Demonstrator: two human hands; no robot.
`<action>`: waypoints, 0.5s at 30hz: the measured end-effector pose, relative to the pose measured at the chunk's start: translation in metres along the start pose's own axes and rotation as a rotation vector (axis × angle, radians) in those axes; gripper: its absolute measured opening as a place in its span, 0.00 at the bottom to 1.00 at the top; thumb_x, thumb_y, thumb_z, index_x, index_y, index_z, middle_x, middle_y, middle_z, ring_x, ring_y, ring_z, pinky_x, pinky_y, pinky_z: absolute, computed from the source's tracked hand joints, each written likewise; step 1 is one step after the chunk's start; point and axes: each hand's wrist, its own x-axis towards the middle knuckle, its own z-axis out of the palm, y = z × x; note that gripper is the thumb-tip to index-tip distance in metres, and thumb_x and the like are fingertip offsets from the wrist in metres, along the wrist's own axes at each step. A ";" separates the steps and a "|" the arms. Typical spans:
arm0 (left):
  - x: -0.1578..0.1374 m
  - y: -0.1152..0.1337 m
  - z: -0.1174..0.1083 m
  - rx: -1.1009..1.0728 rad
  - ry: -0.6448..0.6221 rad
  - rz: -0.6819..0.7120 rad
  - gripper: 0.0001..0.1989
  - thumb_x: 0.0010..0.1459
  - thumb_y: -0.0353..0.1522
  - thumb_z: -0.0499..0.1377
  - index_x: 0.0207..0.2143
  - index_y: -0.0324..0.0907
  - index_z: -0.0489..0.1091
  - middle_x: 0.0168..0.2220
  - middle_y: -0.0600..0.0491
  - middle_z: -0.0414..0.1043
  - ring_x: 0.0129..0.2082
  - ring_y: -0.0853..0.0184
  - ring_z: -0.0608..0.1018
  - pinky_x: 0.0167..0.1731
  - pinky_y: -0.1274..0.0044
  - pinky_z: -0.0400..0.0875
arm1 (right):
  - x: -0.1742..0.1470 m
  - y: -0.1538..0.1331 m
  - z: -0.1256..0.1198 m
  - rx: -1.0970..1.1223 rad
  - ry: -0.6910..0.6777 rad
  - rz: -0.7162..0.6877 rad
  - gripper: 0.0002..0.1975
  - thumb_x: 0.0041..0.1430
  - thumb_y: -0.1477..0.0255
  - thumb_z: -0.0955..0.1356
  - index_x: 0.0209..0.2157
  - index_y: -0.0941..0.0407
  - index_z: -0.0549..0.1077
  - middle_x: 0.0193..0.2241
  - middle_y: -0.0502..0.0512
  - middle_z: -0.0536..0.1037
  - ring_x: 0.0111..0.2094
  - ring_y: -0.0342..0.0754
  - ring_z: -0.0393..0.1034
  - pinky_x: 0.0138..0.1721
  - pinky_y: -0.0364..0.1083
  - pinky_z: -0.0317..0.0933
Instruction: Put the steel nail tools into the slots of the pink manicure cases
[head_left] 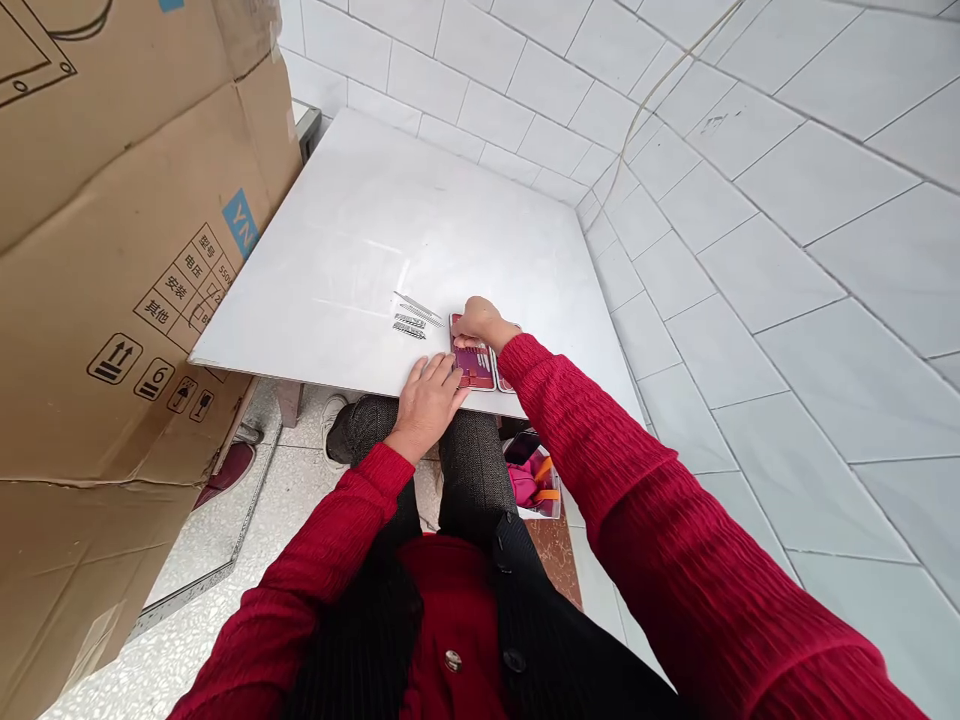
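A small red case lies opened out near the front edge of the white table, with several slim silver tools in its inside. My left hand rests with fingers stretched out, their tips at the case's left edge. Over the upper part of the case is my right hand, its fingers bent and closed; what they hold, if anything, is hidden. The right hand and sleeve cover part of the case. To the left of the case, several thin metal tools lie loose on the tabletop.
The white table stands against tiled walls. A large cardboard box rises along its left side. Below the table's front edge, a white container holds pink and orange things. A cable runs down the corner.
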 end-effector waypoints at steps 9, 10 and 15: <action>-0.001 0.000 0.002 0.005 0.003 -0.007 0.14 0.69 0.36 0.58 0.52 0.40 0.75 0.61 0.41 0.73 0.63 0.55 0.73 0.65 0.59 0.63 | 0.000 0.010 0.001 0.349 0.153 0.012 0.16 0.61 0.78 0.70 0.18 0.57 0.71 0.19 0.56 0.78 0.17 0.41 0.68 0.26 0.39 0.66; -0.002 0.000 0.002 0.013 0.003 -0.006 0.14 0.69 0.37 0.58 0.52 0.40 0.75 0.61 0.42 0.73 0.63 0.55 0.73 0.65 0.59 0.63 | 0.004 0.008 -0.002 0.353 0.165 0.000 0.15 0.60 0.78 0.69 0.19 0.57 0.71 0.20 0.56 0.79 0.19 0.42 0.69 0.26 0.39 0.67; -0.003 -0.002 0.003 0.045 0.016 0.009 0.14 0.70 0.37 0.58 0.51 0.40 0.75 0.61 0.43 0.73 0.63 0.56 0.73 0.65 0.60 0.64 | 0.028 -0.013 -0.015 0.227 0.219 -0.199 0.11 0.58 0.77 0.68 0.22 0.58 0.75 0.22 0.57 0.80 0.23 0.45 0.73 0.29 0.40 0.68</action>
